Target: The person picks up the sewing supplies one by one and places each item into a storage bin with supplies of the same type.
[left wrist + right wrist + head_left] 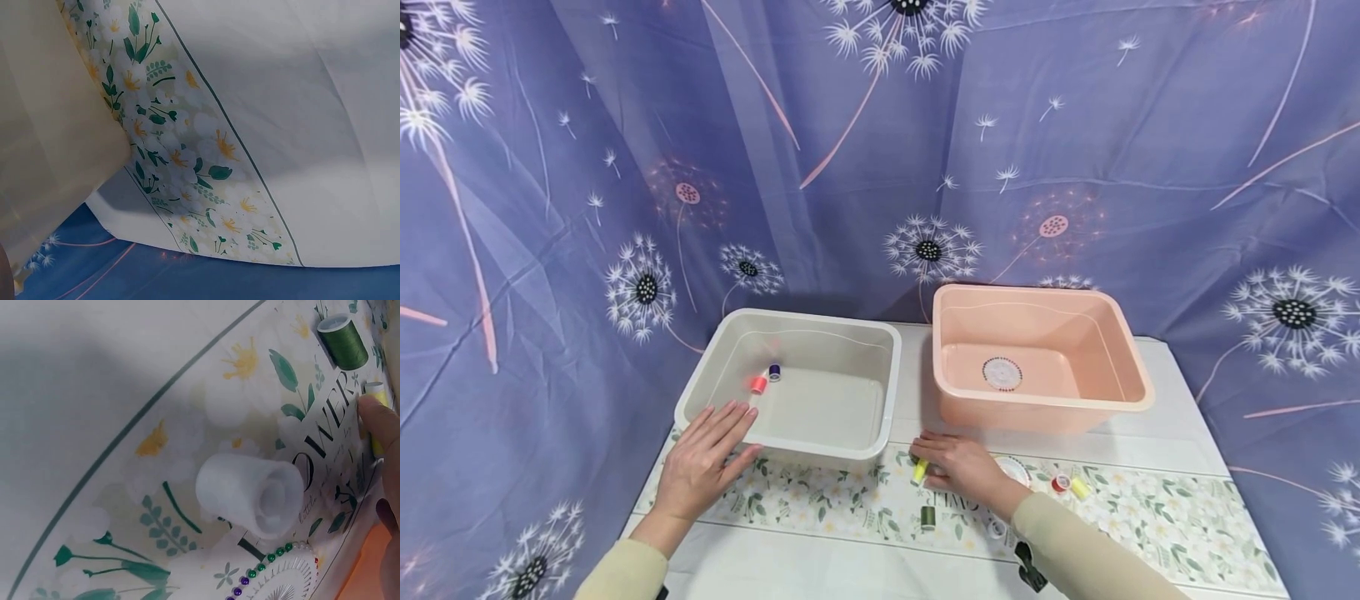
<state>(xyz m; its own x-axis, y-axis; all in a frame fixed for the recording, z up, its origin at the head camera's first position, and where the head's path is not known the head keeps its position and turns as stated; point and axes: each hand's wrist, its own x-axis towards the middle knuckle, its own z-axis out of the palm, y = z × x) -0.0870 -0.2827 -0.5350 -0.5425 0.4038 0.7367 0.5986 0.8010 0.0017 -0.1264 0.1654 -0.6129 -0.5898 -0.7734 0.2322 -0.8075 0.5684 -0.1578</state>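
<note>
My right hand [962,468] pinches a yellow thread spool [920,472] between thumb and fingers, low over the flowered tablecloth. Part of that yellow spool shows beyond the thumb in the right wrist view. A dark green spool [928,517] stands nearer the front, and a white spool [247,494] lies below the wrist. Partly behind the hand is a pin wheel [1013,470] with coloured pin heads. My left hand [703,458], fingers straight, is over the near left rim of the grey basin [887,392]. Inside this basin lie a bright pink spool [758,384] and a navy spool [774,372].
To the back right stands a peach basin [1045,404] with another pin wheel [1002,374] on its floor. A red spool [1061,483] and a second yellow spool [1080,487] lie right of my right hand. A purple dandelion-print curtain [850,167] hangs behind the table.
</note>
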